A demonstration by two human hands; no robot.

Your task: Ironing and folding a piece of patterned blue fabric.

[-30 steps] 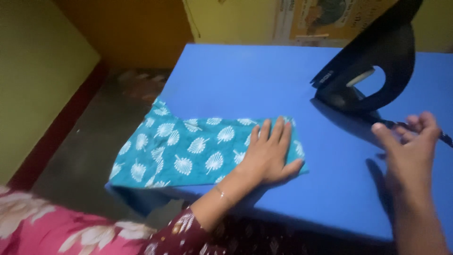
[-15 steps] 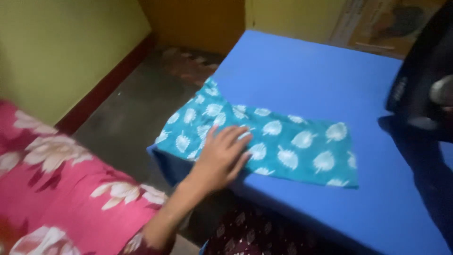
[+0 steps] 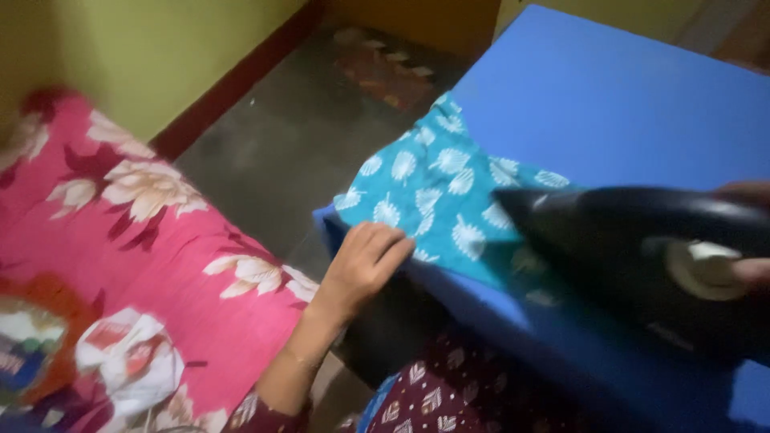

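Teal leaf-print cloth [image 3: 433,192] spread flat at the counter's [image 3: 609,104] corner, one end hanging over the edge toward 9 o'clock. Pinned at its near hem by the left hand [image 3: 365,261], fingers [image 3: 385,240] pressed together and flat, apparently to hold the fabric taut. Gliding in from 3 o'clock, nose toward the cloth, a black iron [image 3: 642,256], gripped by the right hand [image 3: 750,232]; only fingertips visible around the handle. Pink floral bedding [image 3: 136,240] at 8 o'clock, bare floor [image 3: 305,152] beyond.
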